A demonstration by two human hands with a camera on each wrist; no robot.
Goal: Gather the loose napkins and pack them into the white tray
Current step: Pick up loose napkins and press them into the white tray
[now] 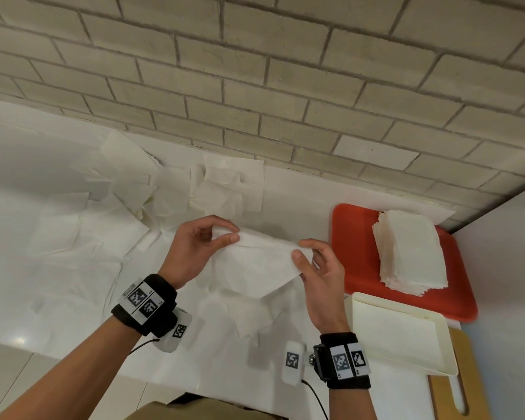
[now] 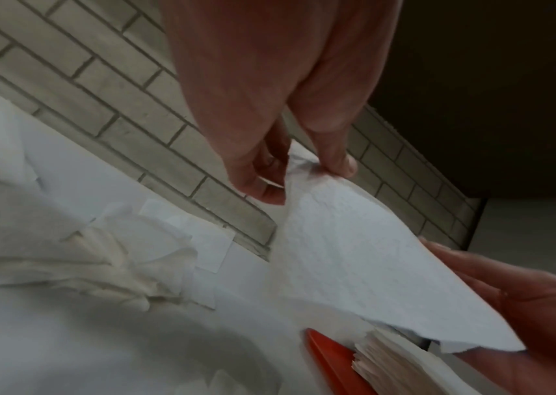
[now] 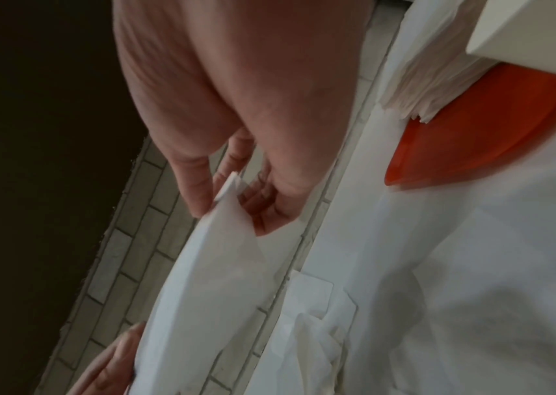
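Two hands on one napkin (image 1: 256, 262), held up over the worktop (image 1: 28, 165). My left hand (image 1: 194, 247) pinches the far-left corner betw. thumb and fingertips; my right hand (image 1: 319, 274) pinches the right corner, thumb on top. Hands are apart, napkin stretched betw. them, lower corner hanging toward me as a point. Left wrist view confirms: thumb and fingers (image 2: 262, 187) clamped on the sheet's edge. Right wrist view: sheet corner sticks up betw. thumb and fingers (image 3: 198, 192).

Loose napkins (image 1: 128, 204): scattered pile on the worktop, left and far side, up against the brick wall (image 1: 285, 71). A few more lie flat near me, under the held sheet.

White tray (image 1: 449, 347): on the worktop at my right, near edge, w/ its far end overlapping the red tray (image 1: 355, 253). Whether it holds any napkins, I cannot tell.

Red tray carries a tall napkin stack (image 1: 409, 253), roughly squared, edges slightly fanned. Wooden board (image 1: 470, 389) sits partly under the white tray, at the worktop's right end.
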